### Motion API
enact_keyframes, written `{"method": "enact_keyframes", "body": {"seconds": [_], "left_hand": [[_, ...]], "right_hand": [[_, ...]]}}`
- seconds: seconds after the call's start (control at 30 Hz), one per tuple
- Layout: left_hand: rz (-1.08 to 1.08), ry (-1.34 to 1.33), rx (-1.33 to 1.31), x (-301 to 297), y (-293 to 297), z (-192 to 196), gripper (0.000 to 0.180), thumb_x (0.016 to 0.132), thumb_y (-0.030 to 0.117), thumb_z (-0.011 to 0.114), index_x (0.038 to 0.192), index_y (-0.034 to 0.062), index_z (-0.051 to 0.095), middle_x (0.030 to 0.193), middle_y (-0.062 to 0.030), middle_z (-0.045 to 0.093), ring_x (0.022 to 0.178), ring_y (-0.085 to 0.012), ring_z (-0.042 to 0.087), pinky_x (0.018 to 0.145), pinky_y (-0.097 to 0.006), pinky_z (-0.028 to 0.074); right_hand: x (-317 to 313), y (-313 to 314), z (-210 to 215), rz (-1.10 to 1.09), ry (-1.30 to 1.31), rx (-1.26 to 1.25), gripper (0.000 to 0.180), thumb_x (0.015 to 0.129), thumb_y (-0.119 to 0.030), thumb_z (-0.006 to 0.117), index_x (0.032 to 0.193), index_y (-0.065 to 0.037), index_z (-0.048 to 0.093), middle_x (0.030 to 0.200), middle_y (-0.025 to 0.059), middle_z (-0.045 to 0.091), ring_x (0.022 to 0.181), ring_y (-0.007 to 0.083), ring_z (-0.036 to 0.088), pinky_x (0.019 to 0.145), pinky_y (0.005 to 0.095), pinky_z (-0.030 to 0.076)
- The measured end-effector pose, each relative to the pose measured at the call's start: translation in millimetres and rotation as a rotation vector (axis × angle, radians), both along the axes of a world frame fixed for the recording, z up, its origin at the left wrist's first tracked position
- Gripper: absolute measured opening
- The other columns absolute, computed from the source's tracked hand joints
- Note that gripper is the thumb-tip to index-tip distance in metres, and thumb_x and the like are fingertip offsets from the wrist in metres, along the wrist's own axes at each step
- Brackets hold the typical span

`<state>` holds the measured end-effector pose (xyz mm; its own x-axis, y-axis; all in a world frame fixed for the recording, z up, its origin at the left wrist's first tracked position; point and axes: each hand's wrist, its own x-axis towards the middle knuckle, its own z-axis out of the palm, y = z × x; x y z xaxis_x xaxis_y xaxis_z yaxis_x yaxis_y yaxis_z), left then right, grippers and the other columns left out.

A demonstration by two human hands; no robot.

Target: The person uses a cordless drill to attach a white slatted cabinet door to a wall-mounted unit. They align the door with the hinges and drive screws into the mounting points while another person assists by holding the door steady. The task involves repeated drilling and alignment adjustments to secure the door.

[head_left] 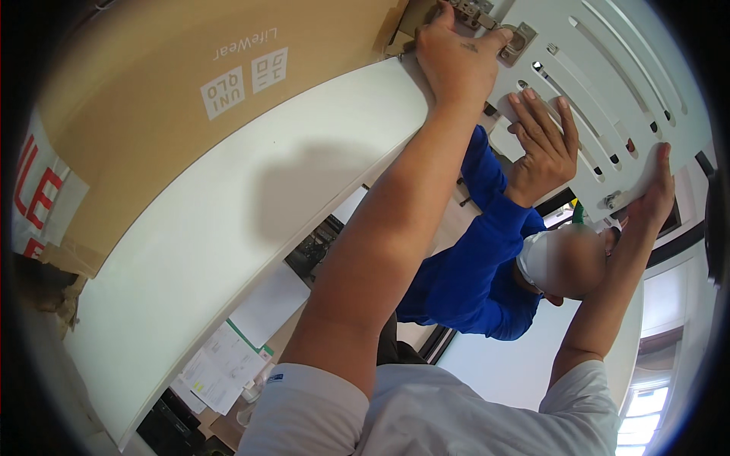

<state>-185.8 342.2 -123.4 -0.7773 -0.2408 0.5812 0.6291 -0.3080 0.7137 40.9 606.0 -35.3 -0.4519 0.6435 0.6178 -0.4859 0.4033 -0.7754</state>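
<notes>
A white slotted cabinet door [559, 76] stands tilted at the upper right, with a metal hinge [518, 42] fixed to it. My left hand [458, 64] is closed around the hinge, its thumb pressed on the plate by the door. At the door's lower right edge, my right hand [652, 199] grips the panel; one digit lies up along its face and the other fingers are hidden. Between my arms, a co-worker's hand [547, 144] in a blue sleeve [471, 258] rests its fingertips on the slotted face.
A brown cardboard box [152, 137] sits on the white shelf [220, 205] at the left. Below the shelf are papers [220, 365] and black equipment [171, 425]. The co-worker, in a white mask [534, 260], stands under the door. A window [645, 414] is at the lower right.
</notes>
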Motion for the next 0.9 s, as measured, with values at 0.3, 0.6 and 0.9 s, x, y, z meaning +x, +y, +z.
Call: {"method": "enact_keyframes", "body": {"seconds": [0.3,0.6,0.9], "left_hand": [[0.001,-0.002,0.033,-0.2,11.6,5.4,0.070,0.074,0.029,0.090,0.122,-0.0145,0.064,0.107,-0.0310,0.071,0.103,-0.0423,0.068,0.094,-0.042,0.051],[0.072,-0.034,-0.125,3.8,29.3,6.9,0.093,0.073,0.029,0.088,0.144,-0.0143,0.045,0.138,-0.0375,0.055,0.133,-0.0473,0.052,0.114,-0.045,0.039],[-0.046,0.019,-0.075,12.0,35.3,4.3,0.082,0.075,0.021,0.083,0.141,-0.0142,0.049,0.131,-0.0367,0.060,0.127,-0.0459,0.057,0.111,-0.044,0.043]], "right_hand": [[-2.9,4.6,1.6,0.012,0.012,0.003,0.053,0.093,-0.032,0.079,0.126,0.005,0.061,0.113,0.0148,0.071,0.097,0.0244,0.072,0.088,0.0370,0.059],[1.1,19.2,7.4,-0.029,0.023,-0.018,0.057,0.090,-0.034,0.082,0.126,0.005,0.062,0.113,0.0146,0.071,0.099,0.0241,0.072,0.089,0.0357,0.059],[10.2,27.7,13.5,-0.050,0.018,-0.030,0.054,0.091,-0.030,0.082,0.126,0.004,0.062,0.113,0.0141,0.072,0.099,0.0234,0.072,0.089,0.0343,0.059]]}}
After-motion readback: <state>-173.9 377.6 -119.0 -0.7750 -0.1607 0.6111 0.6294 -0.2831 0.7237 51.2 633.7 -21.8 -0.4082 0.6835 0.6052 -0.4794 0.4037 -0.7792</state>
